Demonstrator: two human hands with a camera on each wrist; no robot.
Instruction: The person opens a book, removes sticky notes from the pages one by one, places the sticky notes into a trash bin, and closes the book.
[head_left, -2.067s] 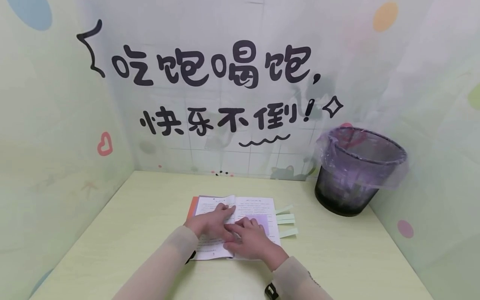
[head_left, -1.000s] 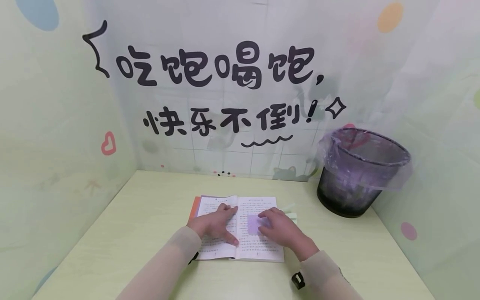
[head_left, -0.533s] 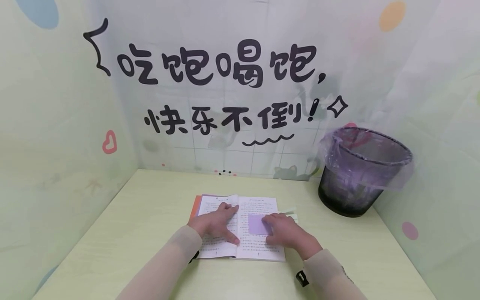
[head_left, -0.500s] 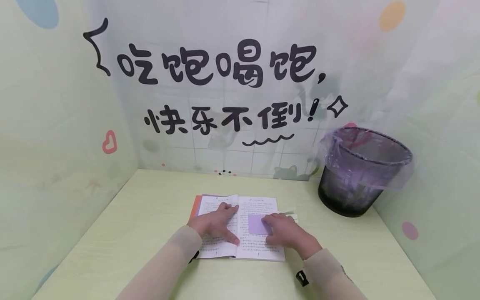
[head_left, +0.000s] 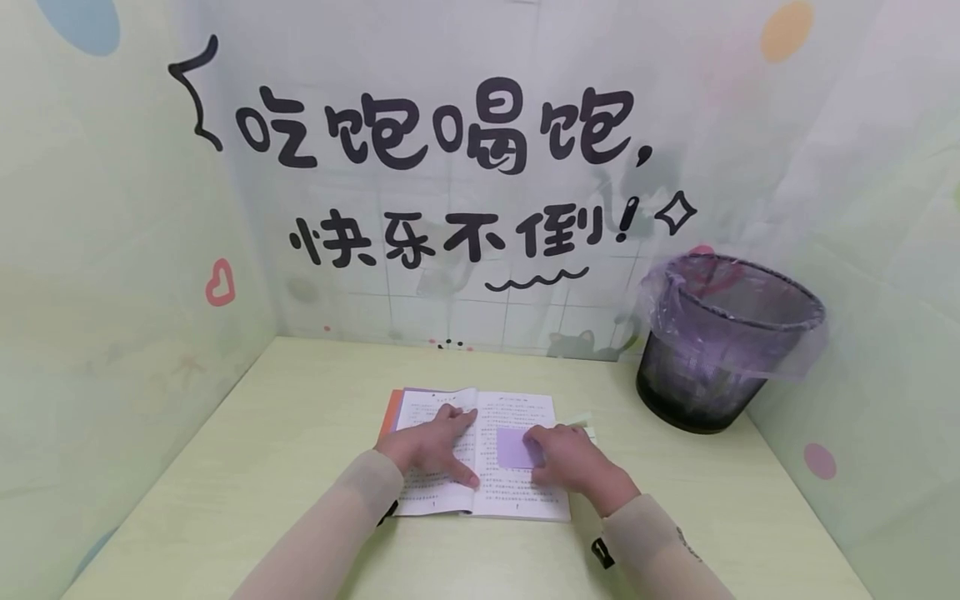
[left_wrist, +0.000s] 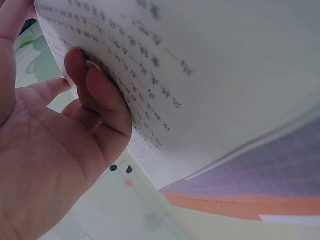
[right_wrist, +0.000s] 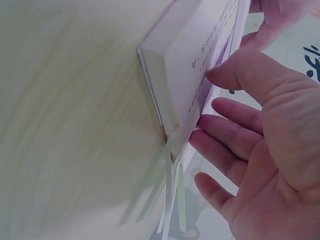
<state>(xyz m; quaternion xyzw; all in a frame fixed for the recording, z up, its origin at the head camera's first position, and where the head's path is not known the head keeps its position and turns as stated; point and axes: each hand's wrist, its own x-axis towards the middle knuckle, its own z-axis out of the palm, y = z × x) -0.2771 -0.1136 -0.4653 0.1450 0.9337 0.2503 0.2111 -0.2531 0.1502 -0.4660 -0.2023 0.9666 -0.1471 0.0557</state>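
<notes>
A book [head_left: 517,500] lies open on the table, text on both pages. My left hand [head_left: 433,446] rests on the left page, thumb and index finger spread along the fold. In the left wrist view, two fingers of the left hand [left_wrist: 55,145] are bent against the page. A purple sticky note [head_left: 513,448] lies flat on the right page. My right hand [head_left: 573,462] touches the right part of this note and covers its edge. Thumb and fingers of the right hand [right_wrist: 265,130] stand apart in the right wrist view, the thumb tip at the page.
Pale green tabs [right_wrist: 181,200] stick out from the book's right side, partly behind the right hand. An orange cover edge [head_left: 390,412] shows at the left. A black bin [head_left: 693,367] with a purple liner stands at the back right, near the printed wall [head_left: 450,325].
My right hand has moved right, from near the fold to the note's right edge, uncovering the note's left part and hiding part of the green tabs. The left hand stays in place.
</notes>
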